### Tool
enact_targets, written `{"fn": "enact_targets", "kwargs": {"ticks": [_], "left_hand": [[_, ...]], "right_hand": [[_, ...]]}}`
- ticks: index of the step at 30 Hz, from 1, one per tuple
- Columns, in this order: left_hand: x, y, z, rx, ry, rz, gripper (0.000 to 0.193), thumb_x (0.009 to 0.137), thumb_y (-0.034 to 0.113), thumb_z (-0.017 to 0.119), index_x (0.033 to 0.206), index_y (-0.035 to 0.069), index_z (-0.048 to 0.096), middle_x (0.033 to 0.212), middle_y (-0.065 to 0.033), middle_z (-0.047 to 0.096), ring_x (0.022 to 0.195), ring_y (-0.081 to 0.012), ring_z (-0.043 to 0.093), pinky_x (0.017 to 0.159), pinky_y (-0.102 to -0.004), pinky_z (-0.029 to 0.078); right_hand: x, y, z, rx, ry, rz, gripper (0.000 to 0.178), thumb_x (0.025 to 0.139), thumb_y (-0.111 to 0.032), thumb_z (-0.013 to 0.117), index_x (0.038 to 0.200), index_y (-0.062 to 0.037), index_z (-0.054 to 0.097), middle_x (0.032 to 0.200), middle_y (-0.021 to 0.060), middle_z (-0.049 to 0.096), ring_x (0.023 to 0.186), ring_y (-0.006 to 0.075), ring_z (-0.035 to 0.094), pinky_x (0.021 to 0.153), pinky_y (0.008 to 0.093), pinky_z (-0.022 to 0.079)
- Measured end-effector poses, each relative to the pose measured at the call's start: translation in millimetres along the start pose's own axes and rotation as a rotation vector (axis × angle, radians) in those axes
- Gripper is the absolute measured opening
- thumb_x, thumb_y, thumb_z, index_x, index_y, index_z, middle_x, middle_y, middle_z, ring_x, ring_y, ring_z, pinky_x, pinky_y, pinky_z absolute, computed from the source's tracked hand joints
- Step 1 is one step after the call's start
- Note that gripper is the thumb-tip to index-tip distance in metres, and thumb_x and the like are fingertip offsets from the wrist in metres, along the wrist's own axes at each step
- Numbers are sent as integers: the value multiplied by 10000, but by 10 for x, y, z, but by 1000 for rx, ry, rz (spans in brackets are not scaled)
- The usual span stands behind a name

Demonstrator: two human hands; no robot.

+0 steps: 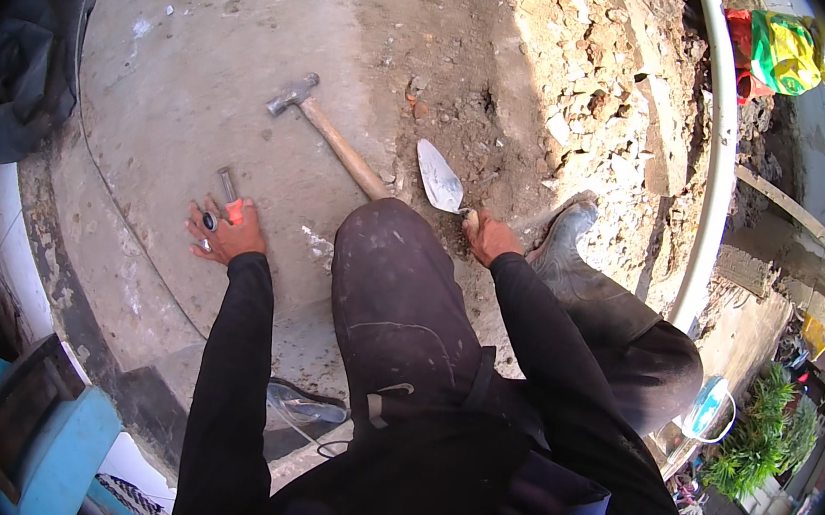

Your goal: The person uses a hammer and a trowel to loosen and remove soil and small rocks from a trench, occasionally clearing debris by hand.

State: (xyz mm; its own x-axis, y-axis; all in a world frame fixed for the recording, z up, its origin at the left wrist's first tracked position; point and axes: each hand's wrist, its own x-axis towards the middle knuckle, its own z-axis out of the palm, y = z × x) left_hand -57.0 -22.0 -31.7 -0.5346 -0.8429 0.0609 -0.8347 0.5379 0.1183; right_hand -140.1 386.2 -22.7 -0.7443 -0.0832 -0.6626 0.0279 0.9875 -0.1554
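Note:
My left hand [236, 239] is low over the concrete floor at the left, its fingers curled round a chisel with an orange grip [234, 211]. The chisel's bare metal shank points away from me; part of its handle is hidden by the hand. In my right hand [495, 239], closed on its handle, is a pointed trowel [439, 178] with a pale, dusty blade over the dirt. Between the two hands lies a hammer [336, 141] with a steel head and wooden handle. Its near end disappears behind my knee.
Broken soil and rubble [575, 94] stretch along the right, beside a long white pipe [719, 159]. A thin cable [117, 201] crosses the floor at left, near dark sheeting [18, 85]. At the lower right stands a small white-and-blue bucket [708, 409], close to green plants [767, 426].

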Motion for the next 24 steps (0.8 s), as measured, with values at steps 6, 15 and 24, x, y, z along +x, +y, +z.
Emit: {"fn": "enact_targets", "kwargs": {"ticks": [6,15,24], "left_hand": [[-29,-93,100,37,62,30,756,754,532,660,1368,131,476,1503,-51,292,1400,-322,212,1084,-617,109],[-31,-62,50,13,59,22,763,755,532,655,1374,126,469,1510,-61,283,1404,-326,204,1085,-619,99],[-19,-56,28,-19,-4,-1,781,740,515,663,1383,126,452,1504,-86,279,1415,-331,168,1098,-608,66]], "right_hand": [[117,114,-451,-177,69,-49,399,944,-421,448,1052,-43,517,927,244,659,900,402,643,787,489,493],[262,458,-796,-52,466,-196,306,910,-240,498,1085,6,445,1041,253,607,945,403,615,828,458,490],[-178,-244,164,840,0,262,320,852,-203,565,1051,-16,399,846,335,602,842,492,598,755,529,467]]}}
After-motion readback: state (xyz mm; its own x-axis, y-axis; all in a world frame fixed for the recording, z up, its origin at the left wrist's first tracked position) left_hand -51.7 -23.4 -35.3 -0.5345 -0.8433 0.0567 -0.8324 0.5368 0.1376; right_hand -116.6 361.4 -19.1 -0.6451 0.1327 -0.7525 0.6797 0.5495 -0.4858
